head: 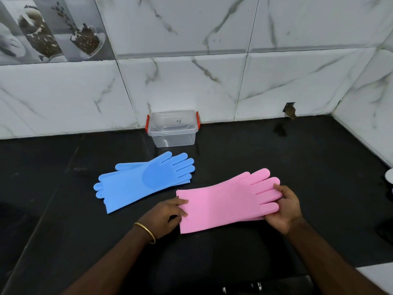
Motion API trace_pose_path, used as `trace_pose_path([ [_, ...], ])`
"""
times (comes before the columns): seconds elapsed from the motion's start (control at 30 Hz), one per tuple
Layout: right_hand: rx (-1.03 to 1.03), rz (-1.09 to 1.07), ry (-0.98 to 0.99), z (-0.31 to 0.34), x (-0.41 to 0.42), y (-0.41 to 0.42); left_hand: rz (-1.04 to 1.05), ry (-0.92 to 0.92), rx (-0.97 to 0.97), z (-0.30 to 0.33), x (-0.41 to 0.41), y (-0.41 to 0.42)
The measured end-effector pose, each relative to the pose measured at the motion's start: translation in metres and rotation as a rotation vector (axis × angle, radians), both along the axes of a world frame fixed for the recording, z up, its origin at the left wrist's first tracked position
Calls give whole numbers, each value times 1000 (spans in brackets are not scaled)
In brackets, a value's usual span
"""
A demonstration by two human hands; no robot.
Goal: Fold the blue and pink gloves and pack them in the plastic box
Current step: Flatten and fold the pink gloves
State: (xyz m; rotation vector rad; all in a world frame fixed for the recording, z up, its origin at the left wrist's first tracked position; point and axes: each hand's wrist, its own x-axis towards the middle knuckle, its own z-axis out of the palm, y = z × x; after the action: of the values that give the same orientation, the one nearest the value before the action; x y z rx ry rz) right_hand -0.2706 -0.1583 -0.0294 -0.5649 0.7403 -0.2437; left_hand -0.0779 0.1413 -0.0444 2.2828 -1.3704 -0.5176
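The pink gloves [227, 201] lie stretched out on the black counter [319, 167], stacked flat, fingers pointing right. My left hand [164, 213] pinches the cuff end. My right hand [286, 207] grips the finger end, thumb on top. To the left, the blue gloves [136, 182] lie flat and untouched, one over the other, fingers pointing opposite ways. A clear plastic box [173, 129] with red side clips stands open against the back wall, nothing inside it.
White marble tiles form the back wall and a side wall on the right. A white object [389, 175] shows at the right edge of the counter. A hole in the tile [289, 110] sits at the wall's base.
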Motion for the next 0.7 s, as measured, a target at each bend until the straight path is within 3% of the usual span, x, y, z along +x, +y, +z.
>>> trace_pose_path([
  [0.17, -10, -11, 8, -1, 1, -8, 52, -40, -46, 1, -6, -2],
  [0.27, -125, 53, 69, -5, 0, -12, 61, -67, -9, 1, -8, -2],
  [0.5, -745, 165, 237, -8, -2, -29, 121, -122, 55, -3, -15, 0],
  [0.6, -1112, 157, 443, -11, -2, -32, 163, -158, 100, -5, -19, -1],
  [0.7, -1402, 219, 637, -15, -1, -36, 354, -145, 54, -6, -22, -6],
])
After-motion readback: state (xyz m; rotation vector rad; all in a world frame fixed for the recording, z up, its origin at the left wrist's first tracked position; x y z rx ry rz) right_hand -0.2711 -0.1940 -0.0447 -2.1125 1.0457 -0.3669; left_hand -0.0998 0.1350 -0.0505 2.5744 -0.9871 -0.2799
